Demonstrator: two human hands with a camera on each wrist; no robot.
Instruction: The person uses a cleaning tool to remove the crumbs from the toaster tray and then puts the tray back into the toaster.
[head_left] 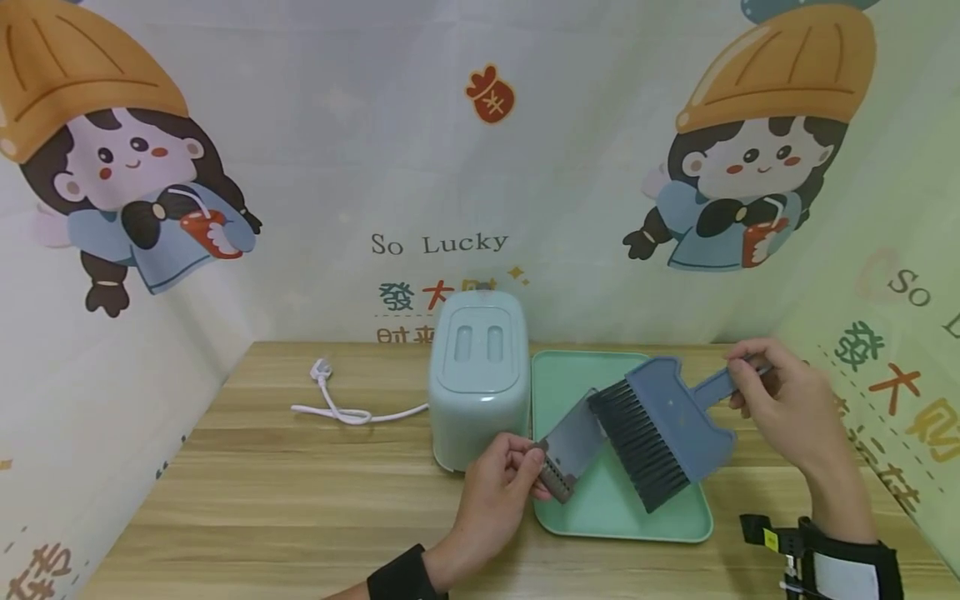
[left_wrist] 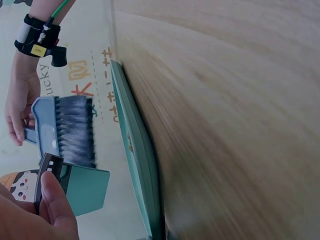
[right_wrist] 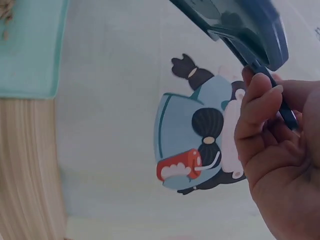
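My left hand pinches one end of a thin metal crumb tray, held tilted above a green tray. Its shiny face mirrors the surroundings in the left wrist view. By its handle my right hand grips a blue brush with dark bristles, which angle down toward the crumb tray and overlap its far edge in the head view. Whether they touch it, I cannot tell. Brown crumbs lie on the green tray in the right wrist view.
A pale green toaster with a lid stands left of the tray, close to my left hand. Its white cord and plug lie on the wooden table. Printed cloth hangs behind and at both sides.
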